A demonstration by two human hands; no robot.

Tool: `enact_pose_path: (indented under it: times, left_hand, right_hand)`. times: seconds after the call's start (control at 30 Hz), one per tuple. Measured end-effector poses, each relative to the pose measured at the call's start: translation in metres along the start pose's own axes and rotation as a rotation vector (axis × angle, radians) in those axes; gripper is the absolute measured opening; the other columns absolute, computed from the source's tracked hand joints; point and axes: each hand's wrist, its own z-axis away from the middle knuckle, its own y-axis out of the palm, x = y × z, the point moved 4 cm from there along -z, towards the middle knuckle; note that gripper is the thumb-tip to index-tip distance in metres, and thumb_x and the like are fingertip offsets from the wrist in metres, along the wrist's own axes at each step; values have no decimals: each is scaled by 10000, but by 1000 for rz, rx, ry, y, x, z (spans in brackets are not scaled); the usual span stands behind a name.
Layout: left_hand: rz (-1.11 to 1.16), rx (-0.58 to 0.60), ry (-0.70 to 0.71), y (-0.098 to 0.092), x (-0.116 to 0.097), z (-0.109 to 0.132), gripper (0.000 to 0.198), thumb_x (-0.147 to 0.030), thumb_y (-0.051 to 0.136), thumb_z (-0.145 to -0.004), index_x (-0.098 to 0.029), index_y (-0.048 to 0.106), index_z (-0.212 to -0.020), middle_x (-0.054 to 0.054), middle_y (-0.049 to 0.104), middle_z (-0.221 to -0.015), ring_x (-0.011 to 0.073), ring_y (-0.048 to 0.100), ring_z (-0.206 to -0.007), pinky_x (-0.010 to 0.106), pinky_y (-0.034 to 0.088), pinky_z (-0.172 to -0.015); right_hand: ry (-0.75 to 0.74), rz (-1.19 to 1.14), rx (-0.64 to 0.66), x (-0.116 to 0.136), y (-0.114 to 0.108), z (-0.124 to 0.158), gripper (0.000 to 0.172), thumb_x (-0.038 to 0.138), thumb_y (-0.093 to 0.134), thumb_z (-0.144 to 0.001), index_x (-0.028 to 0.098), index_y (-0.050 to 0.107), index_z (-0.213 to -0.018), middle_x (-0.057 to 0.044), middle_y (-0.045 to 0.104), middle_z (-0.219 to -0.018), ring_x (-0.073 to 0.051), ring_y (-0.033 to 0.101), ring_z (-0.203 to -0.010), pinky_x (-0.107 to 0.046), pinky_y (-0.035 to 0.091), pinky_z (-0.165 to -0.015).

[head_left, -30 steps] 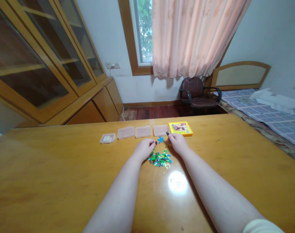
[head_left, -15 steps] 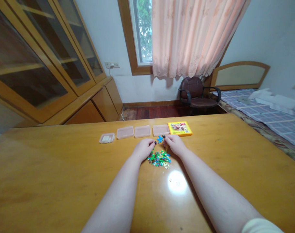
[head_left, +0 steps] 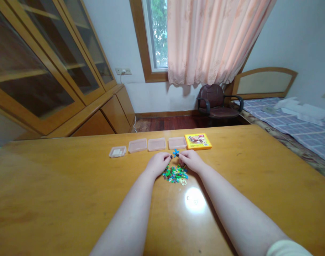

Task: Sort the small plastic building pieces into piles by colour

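Across a broad, glossy wooden table [head_left: 71, 185]: left hand [head_left: 158, 163] at nine o'clock of the brick pile, right hand [head_left: 190, 160] at three. Further out, at one o'clock, a yellow box [head_left: 198, 141]; from ten to twelve, a row of clear trays [head_left: 137, 145]. Between the wrists, a loose pile of tiny bricks [head_left: 175, 175] (green, blue, pale yellow). At its twelve o'clock, a blue piece [head_left: 175, 153], pinched by right fingertips; left fingertips against its other side, clamped or merely touching, cannot tell. Likely risk: a slip under uneven squeeze, down into the pile. Small, bright, roughly cross-shaped, with short stubby arms.
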Motion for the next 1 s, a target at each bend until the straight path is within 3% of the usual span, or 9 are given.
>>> enact_pose_path:
  times: [0.4,0.77,1.0]
  left_hand:
    - [28,8,-39,-2,-3,1,290,-325,445,-833,-188,688,-908,54,695,-916,192,600,-833,273,431,-726]
    - [40,13,-55,-2,-1,1,289,-319,454,-832,-203,691,-951,51,697,-949,196,606,-860,287,438,-769]
    - [20,23,-72,-2,-2,1,299,-325,456,-834,-193,690,-965,62,694,-978,205,602,-901,284,437,-768]
  right_hand:
    - [-33,-38,42,3,4,0,280,292,459,-835,157,589,-628,5,605,-579,-116,534,-539,-202,387,-538]
    - [-24,-36,26,5,3,-1,308,290,444,-843,153,595,-612,-7,621,-585,-118,551,-546,-206,401,-555]
    - [24,-14,-103,4,-3,0,376,316,425,-846,159,581,-542,-4,590,-508,-126,549,-505,-216,388,-524]
